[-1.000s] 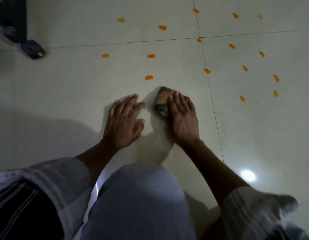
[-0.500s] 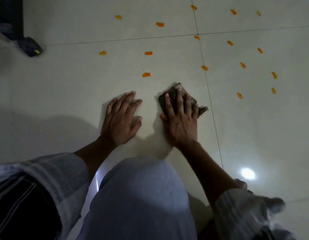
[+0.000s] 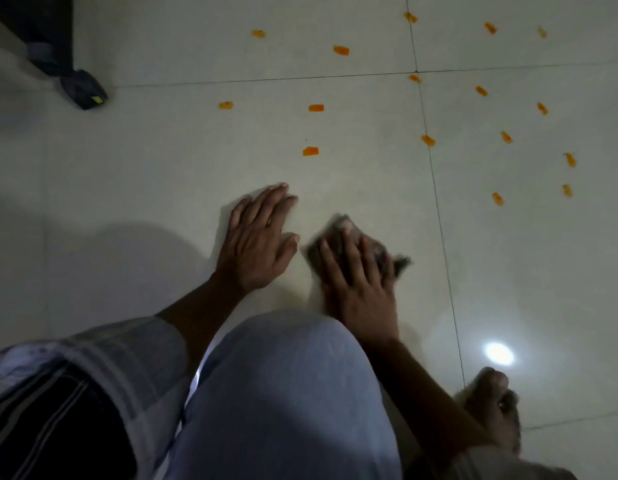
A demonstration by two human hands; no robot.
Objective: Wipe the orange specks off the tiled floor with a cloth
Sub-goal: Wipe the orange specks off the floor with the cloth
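Cloth (image 3: 378, 251) centre frame, blurred, seemingly flat under my right hand (image 3: 359, 289), fingers spread | left hand (image 3: 255, 247) flat, empty, on floor (image 3: 162, 168) | I'd press evenly, sweep up to nearest speck (image 3: 310, 151), upper centre.

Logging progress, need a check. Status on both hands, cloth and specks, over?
Left hand flat on floor, empty. Right hand pressing cloth down. Orange specks ahead, unwiped. Nothing between them.

bare tiled floor (image 3: 369, 188) ahead, left hand (image 3: 257, 242) beside

No text, label or number is legible anywhere.
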